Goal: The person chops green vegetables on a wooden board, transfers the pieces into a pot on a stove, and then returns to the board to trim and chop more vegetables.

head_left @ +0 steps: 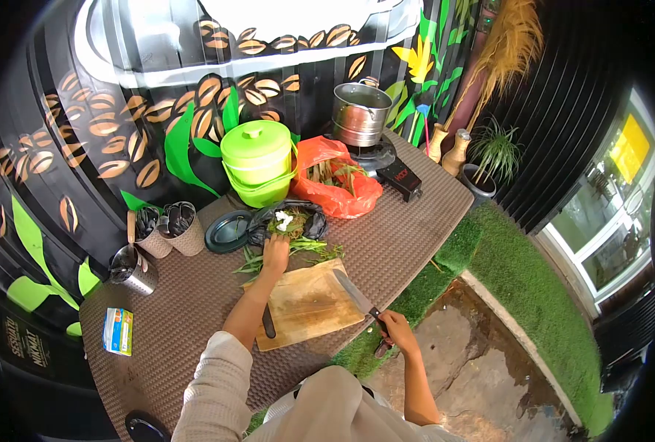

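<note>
My right hand (399,331) is wrapped round the black handle of a large knife (354,294), whose blade lies over the right side of a wooden cutting board (305,309). My left hand (276,253) reaches to a black plastic bag (315,223) holding green herbs (295,225) and something white; its fingertips are hidden among them. Long green leaves (253,261) lie on the table beside that hand. A second dark handle (269,323) rests along the board's left edge, partly behind my left forearm.
On the brown woven table (187,302) stand a lime-green lidded bucket (257,158), a red bag (353,199) of leaves, a metal pot (360,118) on a stove, a dark plate (228,231), utensil holders (185,232) and a blue-yellow packet (118,331).
</note>
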The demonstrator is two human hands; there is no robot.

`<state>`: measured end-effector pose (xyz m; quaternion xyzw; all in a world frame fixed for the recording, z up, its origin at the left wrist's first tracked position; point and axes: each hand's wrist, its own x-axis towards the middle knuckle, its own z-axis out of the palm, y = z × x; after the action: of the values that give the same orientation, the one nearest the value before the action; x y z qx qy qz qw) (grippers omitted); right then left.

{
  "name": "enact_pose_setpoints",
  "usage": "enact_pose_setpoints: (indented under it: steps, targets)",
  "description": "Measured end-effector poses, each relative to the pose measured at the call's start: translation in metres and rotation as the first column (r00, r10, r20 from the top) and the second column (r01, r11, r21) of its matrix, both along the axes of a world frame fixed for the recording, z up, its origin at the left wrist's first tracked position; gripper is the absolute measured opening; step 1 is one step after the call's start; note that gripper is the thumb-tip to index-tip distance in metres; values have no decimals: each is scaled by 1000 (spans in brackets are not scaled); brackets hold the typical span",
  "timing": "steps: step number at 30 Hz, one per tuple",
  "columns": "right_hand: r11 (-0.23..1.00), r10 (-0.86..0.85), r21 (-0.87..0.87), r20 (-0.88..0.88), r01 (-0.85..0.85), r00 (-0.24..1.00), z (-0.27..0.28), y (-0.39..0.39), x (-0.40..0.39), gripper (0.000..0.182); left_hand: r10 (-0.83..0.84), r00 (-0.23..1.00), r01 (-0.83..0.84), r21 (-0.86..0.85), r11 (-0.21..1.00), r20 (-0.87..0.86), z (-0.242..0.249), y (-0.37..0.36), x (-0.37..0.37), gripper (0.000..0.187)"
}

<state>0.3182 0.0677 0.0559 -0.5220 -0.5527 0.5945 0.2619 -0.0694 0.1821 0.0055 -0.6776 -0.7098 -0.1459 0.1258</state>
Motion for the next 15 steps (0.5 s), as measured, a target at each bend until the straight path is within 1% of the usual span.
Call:
enact_pose_setpoints:
  steps: [1,3,4,5,7,8,9,11,12,13,15]
  targets:
    - [1000,-1,2,-1,1,1000,0,2,1,25,-1,1000,1,2,1000,-1,-2,3,-3,24]
    - [1000,-7,6,0,7,1000,2,0,3,26,-7,994,4,26,1000,107,-6,4,-3,19]
    - [1000,-9,2,3,9,1000,5,0,5,26,-52,986,42,65,997,156,-6,4,-5,17]
    - [1000,-15,-13,-28,14,1000,8,0,7,26,-52,986,43,61,997,159,-6,5,-6,17]
    - [999,-19,-30,-58,18,998,9,0,10,26,-174,935,115,202,973,309,14,-2,-4,16]
    - [999,-30,-21,-48,29,998,8,1,11,26,-159,894,78,204,976,418,38,-12,5,17]
    - [999,-41,-13,-38,41,998,5,3,13,26,-157,894,75,205,976,420,46,-13,5,17]
    - [998,-54,-10,-34,54,998,-1,6,15,26,-277,848,128,331,935,453,57,-14,0,16]
    - [998,-70,-10,-32,69,997,-4,6,14,26,-308,822,147,344,927,480,63,-15,-2,17]
    - [998,-67,-15,-33,66,997,-8,6,13,26,-304,823,144,340,929,480,69,-17,-3,17]
    - [993,-109,-45,-85,106,990,-13,4,8,26,-331,817,165,359,919,472,83,-24,-5,16]
